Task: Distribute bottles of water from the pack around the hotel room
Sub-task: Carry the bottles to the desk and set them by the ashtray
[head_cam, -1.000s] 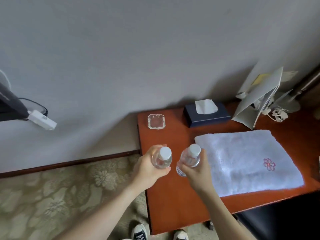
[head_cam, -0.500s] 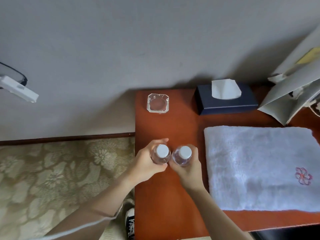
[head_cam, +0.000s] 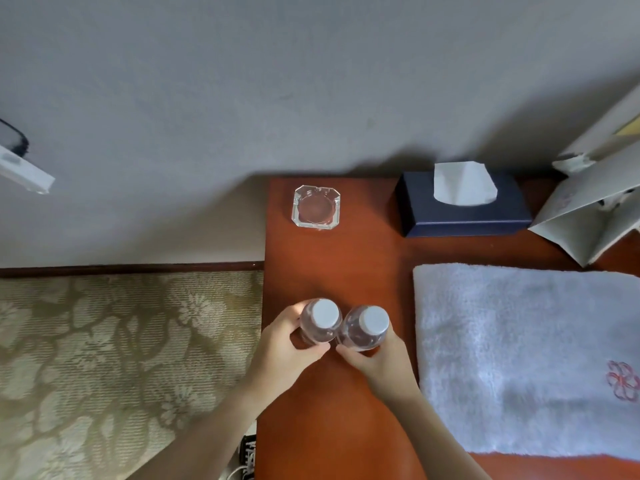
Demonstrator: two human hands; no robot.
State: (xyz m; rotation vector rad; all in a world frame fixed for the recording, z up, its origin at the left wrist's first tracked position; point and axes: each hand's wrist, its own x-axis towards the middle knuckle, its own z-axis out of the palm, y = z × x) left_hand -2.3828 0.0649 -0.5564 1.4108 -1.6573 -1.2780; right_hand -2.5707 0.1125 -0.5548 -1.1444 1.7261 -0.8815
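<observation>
Red-brown desk, navy tissue box, white towel with a red flower stitched on. Olive floral carpet, white bottle caps.

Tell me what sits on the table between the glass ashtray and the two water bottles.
Nothing: the head view shows only bare table between the glass ashtray and the water bottles.

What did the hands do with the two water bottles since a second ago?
The left hand and right hand brought the left bottle and right bottle from tilted and apart to upright, side by side and touching, low over the table, near its left edge. Each hand keeps its grip; nothing was let go. The ashtray, tissue box and towel stayed put.
</observation>
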